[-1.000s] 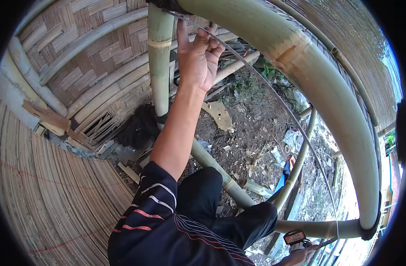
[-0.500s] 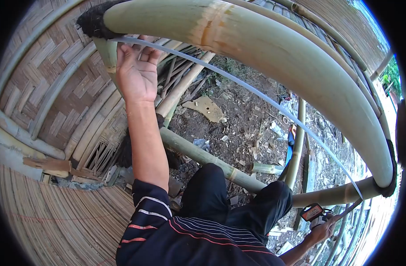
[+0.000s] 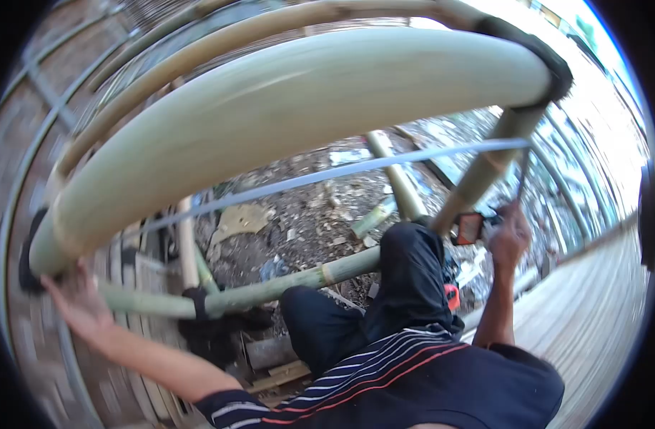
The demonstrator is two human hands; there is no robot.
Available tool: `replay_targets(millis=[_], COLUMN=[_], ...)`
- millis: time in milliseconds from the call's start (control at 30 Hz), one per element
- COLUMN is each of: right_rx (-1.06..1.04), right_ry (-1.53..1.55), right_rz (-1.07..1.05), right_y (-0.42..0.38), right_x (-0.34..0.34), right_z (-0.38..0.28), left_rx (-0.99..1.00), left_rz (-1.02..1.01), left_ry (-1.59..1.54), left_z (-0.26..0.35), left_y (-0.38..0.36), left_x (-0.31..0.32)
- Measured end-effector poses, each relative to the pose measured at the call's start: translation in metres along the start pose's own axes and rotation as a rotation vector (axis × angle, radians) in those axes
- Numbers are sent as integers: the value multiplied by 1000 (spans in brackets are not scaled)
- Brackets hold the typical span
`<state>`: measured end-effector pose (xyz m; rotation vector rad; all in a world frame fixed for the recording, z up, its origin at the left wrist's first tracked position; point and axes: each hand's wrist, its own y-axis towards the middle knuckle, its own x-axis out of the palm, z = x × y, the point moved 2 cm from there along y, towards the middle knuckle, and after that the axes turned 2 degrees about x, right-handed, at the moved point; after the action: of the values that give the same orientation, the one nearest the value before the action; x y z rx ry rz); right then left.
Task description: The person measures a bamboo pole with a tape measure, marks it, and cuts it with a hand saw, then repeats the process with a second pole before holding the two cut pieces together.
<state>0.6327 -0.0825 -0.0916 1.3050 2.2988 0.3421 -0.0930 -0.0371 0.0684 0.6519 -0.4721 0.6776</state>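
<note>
Mid-measure: left hand (image 3: 77, 304) pinning tape blade (image 3: 327, 174) at the bamboo rail (image 3: 284, 107) end, right hand (image 3: 510, 236) gripping tape case (image 3: 470, 227) by the post. Next probably needs reading the mark.

Outdoor bamboo frame, daylight, overexposed at top right. Thick bamboo pole (image 3: 284, 107) arcs across the top, thinner poles (image 3: 199, 43) behind it. Dirt ground (image 3: 306, 214) below, littered with scraps and bamboo offcuts. Slatted bamboo floor (image 3: 585, 300) at right edge. Woven wall (image 3: 27, 143) at left, blurred.
</note>
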Motion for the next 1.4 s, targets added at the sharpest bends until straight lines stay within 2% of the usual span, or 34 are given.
replay_targets(millis=[33, 100, 133, 167, 200, 300, 400, 500, 533, 600, 733, 800, 933, 1000, 1100, 1200, 1400], right_rx=[-68, 20, 31, 29, 16, 24, 154, 204, 204, 205, 239, 267, 289, 291, 292, 268, 280], right_ry=[-15, -23, -29, -15, 24, 78, 161, 210, 211, 248, 228, 276, 279, 283, 281, 286, 304], right_rz=[-19, -21, -26, -49, -53, -68, -152, -160, -163, -151, -155, -160, -174, -164, -165, -165, -175], right_y=[-3, -7, -11, -13, -15, -20, -25, -25, -24, -21, -16, -13, -9, -7, -6, -2, 3], right_x=[-3, -3, -5, -4, -3, 1, 10, 19, 22, 27, 27, 30, 30, 32, 30, 33, 30], right_z=[-8, -22, -30, -35, -38, -50, -54, -56, -56, -57, -68, -71, -77, -76, -76, -79, -83], left_rx=[-28, -73, -152, -192, -209, 29, 73, -11, -9, 16, 114, 82, 95, 111, 54, 82, 2], left_rz=[59, 34, -130, -65, -97, -130, -55, -121, -119, -75, -105, -50, -6, 81, 104, -23, -9], left_ry=[17, 22, -79, -85, -87, 73, -10, -21, -19, -27, 61, -14, 25, 134, 238, 102, 12], left_z=[2, 4, -1, 0, -5, 7, 6, 7, 8, 10, 10, 9, 11, 12, 17, 12, 13], left_y=[-3, 11, 47, 69, 61, -17, -7, 22, 10, -11, -9, -12, -26, -28, -41, -21, -24], left_x=[8, -4, -37, -55, -33, 19, 18, -10, 1, 21, 16, 19, 32, 34, 44, 32, 36])
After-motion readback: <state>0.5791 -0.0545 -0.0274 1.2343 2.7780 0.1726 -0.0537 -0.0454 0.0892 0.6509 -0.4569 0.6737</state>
